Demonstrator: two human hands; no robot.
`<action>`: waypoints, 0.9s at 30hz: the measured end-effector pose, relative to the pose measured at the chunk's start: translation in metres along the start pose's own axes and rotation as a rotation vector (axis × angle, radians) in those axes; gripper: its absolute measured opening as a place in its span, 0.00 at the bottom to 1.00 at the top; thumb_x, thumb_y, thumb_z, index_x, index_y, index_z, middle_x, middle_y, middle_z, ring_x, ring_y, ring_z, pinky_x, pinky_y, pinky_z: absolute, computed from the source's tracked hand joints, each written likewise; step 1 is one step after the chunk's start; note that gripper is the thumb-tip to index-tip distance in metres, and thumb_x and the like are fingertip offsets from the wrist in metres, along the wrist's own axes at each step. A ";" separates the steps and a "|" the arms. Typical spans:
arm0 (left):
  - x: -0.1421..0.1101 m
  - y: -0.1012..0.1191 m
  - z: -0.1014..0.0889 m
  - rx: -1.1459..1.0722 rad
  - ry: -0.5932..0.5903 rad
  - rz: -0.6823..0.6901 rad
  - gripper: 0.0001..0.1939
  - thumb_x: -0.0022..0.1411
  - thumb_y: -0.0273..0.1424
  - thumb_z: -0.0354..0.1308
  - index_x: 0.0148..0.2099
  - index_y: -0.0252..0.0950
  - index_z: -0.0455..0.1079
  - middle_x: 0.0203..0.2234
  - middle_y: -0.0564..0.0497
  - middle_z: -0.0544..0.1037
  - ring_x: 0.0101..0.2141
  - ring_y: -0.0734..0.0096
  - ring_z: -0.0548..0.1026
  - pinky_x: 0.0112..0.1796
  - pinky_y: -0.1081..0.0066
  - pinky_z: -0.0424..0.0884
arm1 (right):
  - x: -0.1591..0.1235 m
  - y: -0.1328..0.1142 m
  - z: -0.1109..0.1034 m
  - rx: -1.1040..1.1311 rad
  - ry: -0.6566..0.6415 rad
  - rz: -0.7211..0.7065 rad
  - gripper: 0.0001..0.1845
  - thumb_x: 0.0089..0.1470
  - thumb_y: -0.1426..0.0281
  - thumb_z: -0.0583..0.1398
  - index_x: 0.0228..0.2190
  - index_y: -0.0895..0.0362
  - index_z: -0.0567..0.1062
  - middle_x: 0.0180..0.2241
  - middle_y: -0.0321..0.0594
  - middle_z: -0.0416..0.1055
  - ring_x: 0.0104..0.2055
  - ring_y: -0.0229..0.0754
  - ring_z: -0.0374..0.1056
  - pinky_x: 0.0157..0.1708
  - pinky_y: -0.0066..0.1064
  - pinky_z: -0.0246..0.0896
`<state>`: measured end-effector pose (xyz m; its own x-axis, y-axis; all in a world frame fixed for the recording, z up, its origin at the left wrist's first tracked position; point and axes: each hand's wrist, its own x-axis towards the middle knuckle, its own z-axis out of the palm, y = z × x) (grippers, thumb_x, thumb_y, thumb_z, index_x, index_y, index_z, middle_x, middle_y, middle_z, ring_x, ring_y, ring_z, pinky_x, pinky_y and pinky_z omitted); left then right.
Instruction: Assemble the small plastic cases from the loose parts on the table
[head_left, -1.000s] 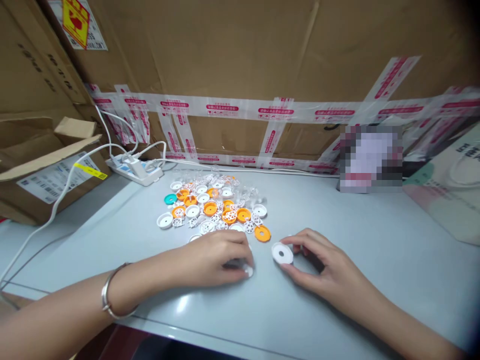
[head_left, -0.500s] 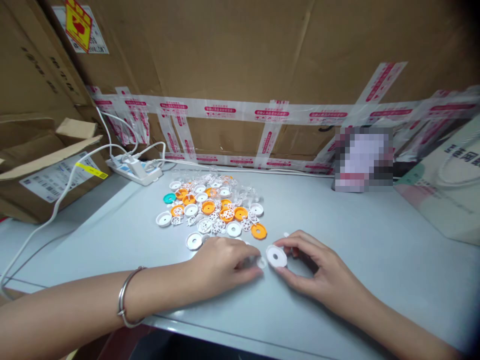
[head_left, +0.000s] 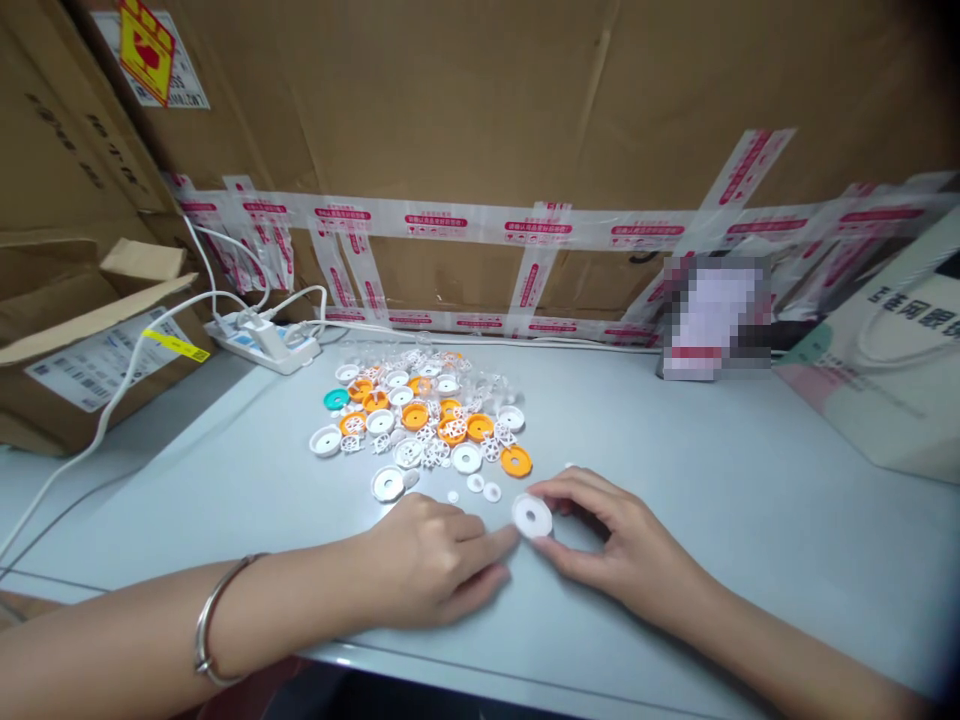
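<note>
left hand: the left hand [head_left: 431,560] is low over the table, index finger stretched toward the white ring, its tip at the ring's left edge; thumb close below, the gap narrow. cannot tell whether it grips anything.
bracelet: a silver bracelet [head_left: 202,640] on the left wrist.
right hand: the right hand [head_left: 637,535] pinches the white ring between thumb and fingers.
white ring: the white ring [head_left: 523,522] is between the two hands, its round centre hole facing up and toward the near side.
small discs: three small white discs [head_left: 492,492] lie on the table just far of the left hand.
pile: beyond them, a loose spread of orange rings [head_left: 516,461], white rings [head_left: 325,441], spoked white pieces and clear plastic bits, with one teal ring [head_left: 337,399] at its left.
table: pale grey table [head_left: 720,440] under everything.
far left: an open carton [head_left: 97,370] and a white power strip [head_left: 281,355] with cables.
far side: a large taped cardboard box [head_left: 465,110].
far right: a pale printed bag [head_left: 892,390].
</note>
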<state>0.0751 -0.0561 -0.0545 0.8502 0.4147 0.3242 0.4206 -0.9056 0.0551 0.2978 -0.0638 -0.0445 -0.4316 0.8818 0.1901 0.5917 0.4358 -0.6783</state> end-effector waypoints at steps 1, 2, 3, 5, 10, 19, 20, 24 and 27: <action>0.000 0.000 0.000 0.002 -0.001 -0.002 0.16 0.63 0.33 0.47 0.51 0.34 0.64 0.19 0.55 0.72 0.18 0.71 0.70 0.17 0.72 0.60 | 0.000 0.000 0.000 0.000 0.002 -0.007 0.12 0.47 0.74 0.61 0.38 0.56 0.73 0.33 0.41 0.71 0.35 0.41 0.67 0.36 0.32 0.64; 0.000 0.000 0.000 0.000 -0.006 -0.002 0.16 0.63 0.34 0.47 0.51 0.34 0.64 0.19 0.55 0.72 0.18 0.71 0.70 0.17 0.72 0.60 | 0.000 -0.001 0.000 -0.001 0.006 -0.014 0.12 0.47 0.74 0.61 0.38 0.56 0.73 0.33 0.41 0.71 0.36 0.41 0.67 0.36 0.32 0.64; -0.001 0.000 -0.001 -0.003 -0.013 -0.003 0.16 0.63 0.34 0.46 0.51 0.35 0.65 0.19 0.55 0.72 0.18 0.72 0.70 0.17 0.73 0.60 | 0.000 -0.001 0.001 -0.002 0.009 -0.023 0.13 0.47 0.74 0.61 0.38 0.56 0.73 0.33 0.40 0.72 0.36 0.41 0.67 0.36 0.32 0.64; -0.001 0.000 -0.001 -0.010 -0.029 -0.006 0.16 0.64 0.34 0.46 0.50 0.35 0.66 0.19 0.55 0.71 0.18 0.72 0.70 0.17 0.73 0.60 | 0.000 0.000 0.002 -0.006 0.014 -0.037 0.13 0.47 0.74 0.61 0.38 0.56 0.73 0.34 0.40 0.72 0.36 0.41 0.67 0.37 0.32 0.64; 0.001 0.001 -0.001 -0.003 -0.053 -0.045 0.17 0.64 0.35 0.45 0.51 0.35 0.65 0.20 0.54 0.72 0.19 0.72 0.72 0.17 0.73 0.59 | 0.003 0.003 0.004 -0.019 0.029 -0.058 0.13 0.48 0.73 0.61 0.39 0.55 0.73 0.34 0.41 0.72 0.36 0.41 0.67 0.37 0.33 0.64; 0.003 -0.011 0.000 0.031 -0.063 -0.126 0.17 0.65 0.36 0.45 0.52 0.37 0.64 0.22 0.53 0.73 0.21 0.72 0.72 0.19 0.74 0.60 | 0.016 0.009 0.004 -0.019 0.062 -0.066 0.10 0.47 0.72 0.61 0.35 0.56 0.74 0.31 0.40 0.71 0.33 0.40 0.66 0.35 0.32 0.64; 0.003 -0.012 0.000 0.029 -0.044 -0.116 0.17 0.64 0.36 0.45 0.52 0.37 0.64 0.22 0.53 0.73 0.22 0.72 0.72 0.20 0.74 0.61 | 0.015 0.009 0.003 -0.014 0.063 -0.058 0.10 0.47 0.71 0.61 0.35 0.56 0.74 0.31 0.39 0.71 0.33 0.40 0.66 0.35 0.32 0.64; 0.003 -0.013 -0.002 0.004 0.105 -0.030 0.13 0.63 0.30 0.47 0.48 0.35 0.68 0.25 0.51 0.73 0.25 0.72 0.70 0.24 0.73 0.64 | 0.007 0.012 -0.008 0.006 0.055 -0.004 0.10 0.47 0.70 0.61 0.35 0.55 0.74 0.32 0.39 0.71 0.33 0.40 0.66 0.35 0.31 0.64; 0.007 -0.015 -0.004 0.034 0.188 -0.019 0.13 0.62 0.27 0.48 0.48 0.33 0.67 0.34 0.46 0.75 0.35 0.67 0.72 0.33 0.69 0.68 | -0.001 0.018 -0.019 0.035 0.079 0.093 0.11 0.48 0.67 0.61 0.36 0.55 0.74 0.34 0.39 0.72 0.33 0.40 0.67 0.35 0.32 0.64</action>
<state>0.0732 -0.0398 -0.0489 0.7694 0.4049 0.4940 0.4495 -0.8927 0.0316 0.3221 -0.0537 -0.0436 -0.3203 0.9302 0.1795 0.6017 0.3461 -0.7199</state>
